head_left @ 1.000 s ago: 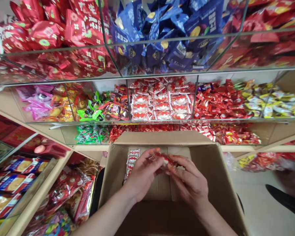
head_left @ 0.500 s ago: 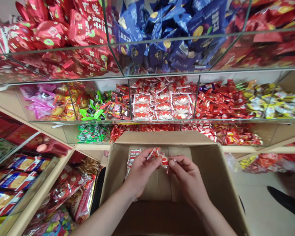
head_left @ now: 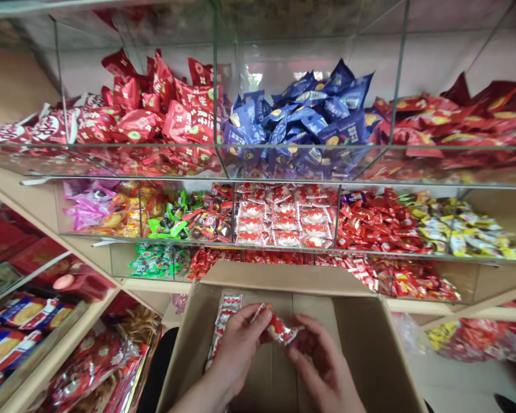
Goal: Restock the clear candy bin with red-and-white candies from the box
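Observation:
Over the cardboard box [head_left: 358, 332], my left hand [head_left: 241, 338] pinches one end of a red-and-white wrapped candy [head_left: 280, 331] between thumb and fingers. The candy's clear wrapper shows a red print. My right hand [head_left: 318, 364] is at the candy's other end, its thumb and forefinger apart on either side of the wrapper tip. Whether they touch it is hard to see. Inside the box, along its left wall, lies a row of similar wrapped candies [head_left: 224, 321], partly hidden behind my left hand.
Behind the box, a glass-fronted shelf holds matching candies [head_left: 284, 221], blue packets [head_left: 303, 117] and red packets [head_left: 140, 109]. At lower left, another shelf carries blue-and-white packs [head_left: 19, 321]. On the right, bagged red goods [head_left: 484, 338] sit low down.
My view has tilted up, so shelves and box appear lower. My right hand's fingers have loosened from the candy's right end, while my left hand keeps its pinch.

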Motion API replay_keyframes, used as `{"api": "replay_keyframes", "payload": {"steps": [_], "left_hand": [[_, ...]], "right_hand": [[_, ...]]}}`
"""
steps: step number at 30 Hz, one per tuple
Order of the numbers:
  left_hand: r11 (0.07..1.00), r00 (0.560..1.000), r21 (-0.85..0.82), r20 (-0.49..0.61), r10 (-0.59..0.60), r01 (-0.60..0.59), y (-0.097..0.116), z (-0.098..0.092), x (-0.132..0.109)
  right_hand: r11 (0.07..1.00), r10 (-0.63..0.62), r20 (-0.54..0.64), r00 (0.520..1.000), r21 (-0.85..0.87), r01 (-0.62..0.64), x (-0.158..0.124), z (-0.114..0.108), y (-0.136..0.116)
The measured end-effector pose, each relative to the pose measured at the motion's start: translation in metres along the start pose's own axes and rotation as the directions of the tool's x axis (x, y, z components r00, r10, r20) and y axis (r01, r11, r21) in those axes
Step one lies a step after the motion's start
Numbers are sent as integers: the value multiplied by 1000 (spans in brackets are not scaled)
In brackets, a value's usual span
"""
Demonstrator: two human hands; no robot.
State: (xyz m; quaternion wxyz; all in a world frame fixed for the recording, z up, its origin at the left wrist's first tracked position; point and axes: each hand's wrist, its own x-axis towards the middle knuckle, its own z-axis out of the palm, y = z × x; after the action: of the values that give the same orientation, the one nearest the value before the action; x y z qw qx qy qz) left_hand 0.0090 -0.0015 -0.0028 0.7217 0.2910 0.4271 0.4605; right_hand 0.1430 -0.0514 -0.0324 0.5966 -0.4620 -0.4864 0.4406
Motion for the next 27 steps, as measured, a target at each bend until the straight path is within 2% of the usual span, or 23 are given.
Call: {"api": "replay_keyframes", "payload": {"steps": [2, 4, 7, 9, 12, 14, 19, 21, 23, 27], "left_hand": [[1000, 1000, -1, -3, -19, 19, -1, -5, 1], [999, 999, -6, 15, -35, 35, 0, -7, -1], [998, 998, -48, 62, -27, 30, 8, -5, -6], [996, 994, -85, 104, -23, 32, 14, -5, -10], [997, 991, -58, 123, -45, 52, 18, -10, -12], [997, 991, 19, 112, -73, 71, 12, -17, -12], [966, 980, 221, 110, -165, 137, -22, -38, -8], [944, 975, 291, 111, -193, 154, -35, -45, -7], [921, 967, 352, 126, -222, 166, -45, -51, -6], [889, 956, 424, 146, -256, 173, -59, -58, -2]], "right_hand": [[966, -150, 143, 978, -189, 175, -2, -2, -1], [877, -284, 223, 933, -334, 347, 0, -3, -1], [734, -457, 258, 851, -431, 525, 7, 0, -7], [671, -511, 281, 813, -460, 581, 15, 1, -18], [576, -581, 236, 779, -557, 599, 38, 0, -41], [490, -652, 185, 736, -637, 594, 61, -1, -57], [236, -828, 116, 549, -816, 528, 135, -7, -80], [177, -857, 109, 503, -856, 486, 162, -10, -83], [143, -860, 111, 499, -885, 443, 183, -12, -84], [78, -811, 163, 562, -922, 379, 205, -10, -84]]}}
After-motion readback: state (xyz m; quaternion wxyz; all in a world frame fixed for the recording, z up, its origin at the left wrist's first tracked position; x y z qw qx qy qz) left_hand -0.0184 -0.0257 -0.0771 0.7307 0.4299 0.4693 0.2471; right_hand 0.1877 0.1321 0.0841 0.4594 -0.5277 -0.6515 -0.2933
